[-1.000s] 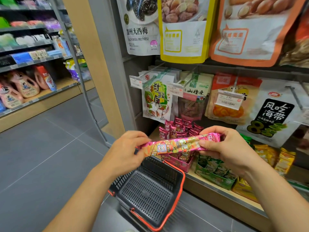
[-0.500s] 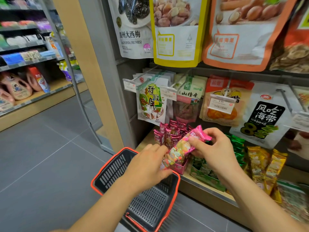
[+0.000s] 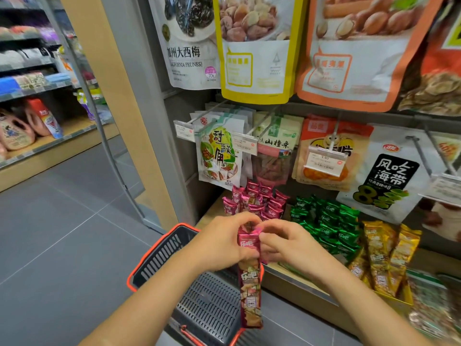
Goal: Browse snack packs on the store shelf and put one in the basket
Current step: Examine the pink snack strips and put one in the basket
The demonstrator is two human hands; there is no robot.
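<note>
A long pink snack pack [image 3: 250,283] hangs upright in front of me, over the grey basket with the orange rim [image 3: 159,255] that stands on the floor below the shelf. My left hand [image 3: 224,239] and my right hand [image 3: 284,243] both pinch the pack at its top end. Behind my hands, a box of the same pink packs [image 3: 257,199] stands on the bottom shelf.
Green packs [image 3: 324,218] and yellow packs [image 3: 384,248] stand to the right of the pink ones. Snack bags hang on pegs above, with price tags [image 3: 324,162] sticking out. A grey tiled floor [image 3: 62,233] lies to the left, and another shelf with bottles [image 3: 25,126] stands beyond it.
The pink pack has turned from lying across between my hands to hanging straight down. Both hands have come together at its top end, over the basket.
</note>
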